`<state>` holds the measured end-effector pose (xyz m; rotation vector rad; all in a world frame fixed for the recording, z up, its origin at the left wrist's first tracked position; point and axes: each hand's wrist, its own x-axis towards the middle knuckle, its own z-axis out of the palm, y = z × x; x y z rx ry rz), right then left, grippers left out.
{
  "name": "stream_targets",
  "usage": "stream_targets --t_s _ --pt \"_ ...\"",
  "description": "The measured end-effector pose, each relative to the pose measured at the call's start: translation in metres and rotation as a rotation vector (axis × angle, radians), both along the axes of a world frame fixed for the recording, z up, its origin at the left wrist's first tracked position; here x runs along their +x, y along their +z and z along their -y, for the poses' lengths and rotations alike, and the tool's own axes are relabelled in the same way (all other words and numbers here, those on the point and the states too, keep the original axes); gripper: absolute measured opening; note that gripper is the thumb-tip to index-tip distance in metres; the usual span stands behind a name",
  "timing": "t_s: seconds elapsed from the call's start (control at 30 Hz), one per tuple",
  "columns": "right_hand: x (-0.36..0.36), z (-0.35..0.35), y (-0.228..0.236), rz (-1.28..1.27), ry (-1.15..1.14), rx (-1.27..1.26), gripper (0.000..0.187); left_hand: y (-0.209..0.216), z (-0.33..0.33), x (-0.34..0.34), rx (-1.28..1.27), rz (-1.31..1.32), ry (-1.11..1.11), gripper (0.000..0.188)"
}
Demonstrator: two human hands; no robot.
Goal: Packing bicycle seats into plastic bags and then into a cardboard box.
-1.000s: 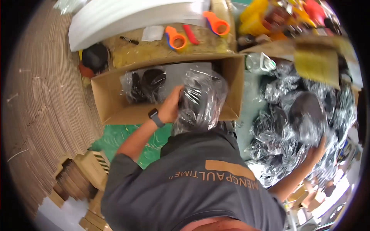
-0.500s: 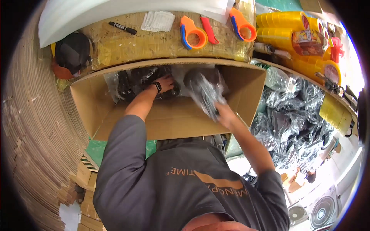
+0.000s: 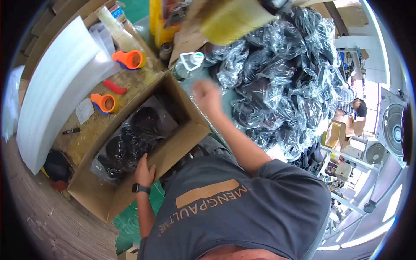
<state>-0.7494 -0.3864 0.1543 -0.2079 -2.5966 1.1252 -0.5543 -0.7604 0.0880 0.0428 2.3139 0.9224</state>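
An open cardboard box [image 3: 184, 141] stands tilted across the view, in front of my body. Several dark, rounded items in clear plastic bags [image 3: 130, 138] lie inside it; their exact kind is hard to make out. My left hand [image 3: 145, 174], a dark watch on its wrist, is at the box's near wall with fingers stretched and apart, holding nothing. Beyond the box's right end is my right hand [image 3: 208, 99], blurred by motion, between the box and a big heap of dark bagged items [image 3: 277, 86]. Its fingers are too smeared to read.
Orange tape dispensers [image 3: 104, 104], a red-handled tool [image 3: 115, 87] and a black marker [image 3: 71, 131] lie on the worktop behind the box. White foam sheet [image 3: 56, 95] curves along the left. A clear bottle [image 3: 187, 65] stands near the box corner. Another person [image 3: 359, 107] is far right.
The view has swung right toward the heap. My right hand has let go of the bagged dark item and moved out of the box. My left hand has drawn back to the near wall.
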Motion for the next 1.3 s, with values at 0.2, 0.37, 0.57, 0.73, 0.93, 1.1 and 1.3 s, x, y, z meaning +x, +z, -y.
stream_targets --t_s 0.2,0.37,0.57,0.73,0.93,1.1,1.3 --pt "-0.106 -0.219 -0.095 0.268 -0.553 0.205 0.118 0.095 -0.128 -0.014 0.033 -0.218 0.211 0.063" --pt "-0.130 -0.236 -0.084 0.699 -0.459 0.289 0.145 0.116 -0.175 -0.002 0.007 -0.297 0.169 0.061" --pt "-0.057 -0.322 -0.038 0.515 -0.098 -0.032 0.057 0.118 -0.152 0.020 -0.100 -0.247 0.197 0.060" --pt "0.057 -0.239 0.152 0.346 -0.092 -0.490 0.039 0.097 -0.156 -0.023 0.663 0.012 0.417 0.060" --pt "0.161 -0.132 0.217 0.605 0.113 -0.656 0.095 0.118 -0.161 -0.111 2.004 1.192 0.579 0.074" --pt "0.081 -0.036 0.124 1.070 0.834 -0.576 0.139 0.087 -0.091 -0.099 1.559 0.394 0.556 0.058" --pt "-0.026 0.131 -0.044 0.782 1.515 0.974 0.076 0.022 0.059 -0.017 -0.016 -0.539 0.831 0.055"
